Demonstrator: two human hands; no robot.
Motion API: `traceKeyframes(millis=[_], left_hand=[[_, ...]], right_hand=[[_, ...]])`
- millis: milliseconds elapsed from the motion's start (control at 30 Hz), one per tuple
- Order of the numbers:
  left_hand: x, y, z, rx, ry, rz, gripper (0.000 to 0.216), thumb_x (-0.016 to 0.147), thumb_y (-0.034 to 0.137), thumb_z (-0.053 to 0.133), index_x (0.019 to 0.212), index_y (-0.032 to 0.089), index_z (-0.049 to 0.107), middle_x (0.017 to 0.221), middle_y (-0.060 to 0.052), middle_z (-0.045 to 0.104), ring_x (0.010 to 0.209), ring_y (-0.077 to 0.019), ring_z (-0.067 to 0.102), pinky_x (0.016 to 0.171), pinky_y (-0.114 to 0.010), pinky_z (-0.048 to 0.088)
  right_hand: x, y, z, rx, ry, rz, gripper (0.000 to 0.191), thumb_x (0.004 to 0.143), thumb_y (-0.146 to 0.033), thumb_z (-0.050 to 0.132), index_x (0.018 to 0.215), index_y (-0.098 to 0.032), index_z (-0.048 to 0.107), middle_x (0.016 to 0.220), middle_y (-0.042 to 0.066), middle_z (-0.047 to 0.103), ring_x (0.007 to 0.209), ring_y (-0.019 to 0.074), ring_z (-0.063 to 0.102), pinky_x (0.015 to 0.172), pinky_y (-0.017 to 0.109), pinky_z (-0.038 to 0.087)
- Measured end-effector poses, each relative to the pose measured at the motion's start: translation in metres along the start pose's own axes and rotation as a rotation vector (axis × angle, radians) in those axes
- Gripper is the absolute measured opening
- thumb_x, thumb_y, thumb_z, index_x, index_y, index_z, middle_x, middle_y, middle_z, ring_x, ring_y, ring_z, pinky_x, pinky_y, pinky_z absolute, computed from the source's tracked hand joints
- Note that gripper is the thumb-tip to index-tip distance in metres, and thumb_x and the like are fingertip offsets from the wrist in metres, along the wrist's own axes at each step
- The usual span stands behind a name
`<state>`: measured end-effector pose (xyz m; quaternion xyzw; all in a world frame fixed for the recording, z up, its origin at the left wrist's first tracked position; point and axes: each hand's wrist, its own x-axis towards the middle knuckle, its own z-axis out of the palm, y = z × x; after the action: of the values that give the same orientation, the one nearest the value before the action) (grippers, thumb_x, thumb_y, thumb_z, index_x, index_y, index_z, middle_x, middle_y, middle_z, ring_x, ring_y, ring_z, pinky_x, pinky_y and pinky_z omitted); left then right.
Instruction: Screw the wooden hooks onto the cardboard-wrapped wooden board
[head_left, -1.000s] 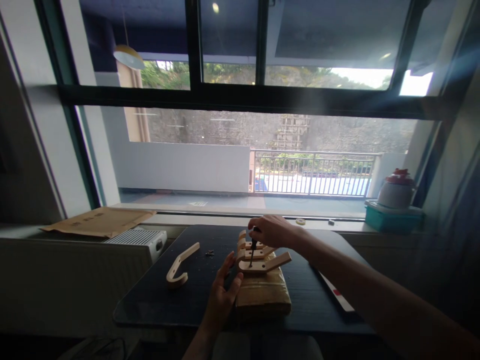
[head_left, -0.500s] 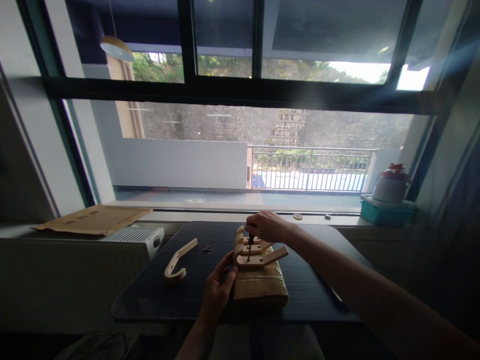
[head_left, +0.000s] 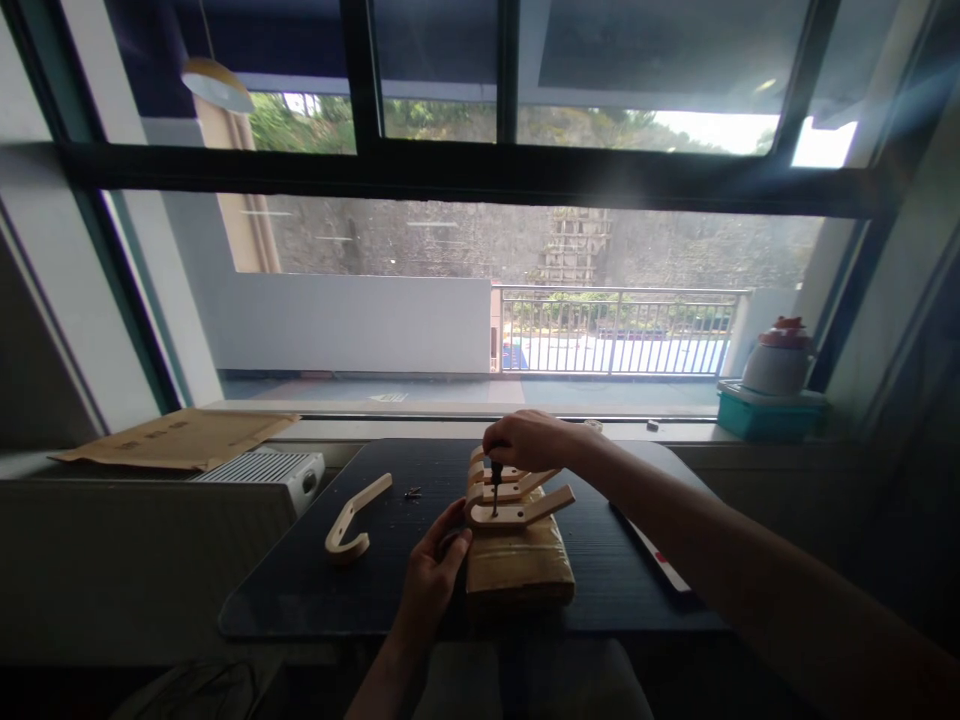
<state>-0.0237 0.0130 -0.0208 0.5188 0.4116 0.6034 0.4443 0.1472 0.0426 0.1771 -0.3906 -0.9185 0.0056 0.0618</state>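
A stack of curved wooden hook pieces [head_left: 517, 508] lies on a tan block [head_left: 519, 566] on the dark table [head_left: 315, 590]. My right hand [head_left: 529, 442] is closed round the handle of a small screwdriver [head_left: 495, 487], whose tip stands on the top wooden piece. My left hand [head_left: 433, 565] curls against the left end of the stack and holds it steady. One loose wooden hook [head_left: 354, 520] lies to the left, with a few small screws [head_left: 412, 492] beside it.
A white ribbed appliance [head_left: 266, 470] and a sheet of cardboard [head_left: 176, 438] sit at the left by the windowsill. A long dark strip with a red mark [head_left: 654, 553] lies right of the block. A teal box with a white pot [head_left: 772, 395] stands on the sill.
My left hand has closed in from open fingers to a curl against the end of the stack. The view has tilted up slightly. The right hand stays on the screwdriver.
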Motion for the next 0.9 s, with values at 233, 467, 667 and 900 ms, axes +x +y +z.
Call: traceKeyframes(millis=[233,467,667,900], left_hand=[[-0.002,0.006,0.002,-0.004,0.011,0.005,0.049,0.069,0.041,0.068,0.113,0.019,0.061,0.117,-0.007,0.064,0.105,-0.0258,0.061,0.087,-0.033,0.05],[-0.001,0.007,0.002,-0.011,0.02,0.006,0.047,0.069,0.04,0.068,0.111,0.019,0.062,0.111,-0.007,0.068,0.104,-0.027,0.061,0.086,-0.035,0.051],[-0.003,0.01,0.002,-0.022,0.002,-0.02,0.047,0.07,0.039,0.068,0.112,0.019,0.061,0.111,-0.006,0.067,0.105,-0.0268,0.061,0.084,-0.033,0.052],[-0.005,0.011,0.004,-0.044,-0.001,-0.05,0.052,0.069,0.039,0.068,0.116,0.017,0.059,0.113,-0.007,0.067,0.105,-0.0269,0.061,0.085,-0.032,0.051]], right_hand=[[0.002,0.002,0.012,0.009,0.048,0.058,0.029,0.086,-0.029,0.047,0.1,-0.016,0.067,0.091,0.007,0.068,0.071,0.0132,0.056,0.06,0.023,0.037],[0.002,0.0,0.002,-0.005,0.03,0.078,0.028,0.082,-0.033,0.051,0.098,-0.018,0.069,0.083,0.005,0.069,0.064,0.0128,0.054,0.054,0.024,0.034],[0.002,-0.002,-0.002,0.02,-0.006,0.019,0.025,0.08,-0.026,0.052,0.098,-0.022,0.068,0.083,0.002,0.068,0.064,0.0113,0.053,0.055,0.023,0.035],[0.006,0.001,0.011,0.064,0.012,0.006,0.026,0.084,-0.028,0.048,0.097,-0.017,0.067,0.087,0.003,0.068,0.066,0.0102,0.054,0.059,0.021,0.038]])
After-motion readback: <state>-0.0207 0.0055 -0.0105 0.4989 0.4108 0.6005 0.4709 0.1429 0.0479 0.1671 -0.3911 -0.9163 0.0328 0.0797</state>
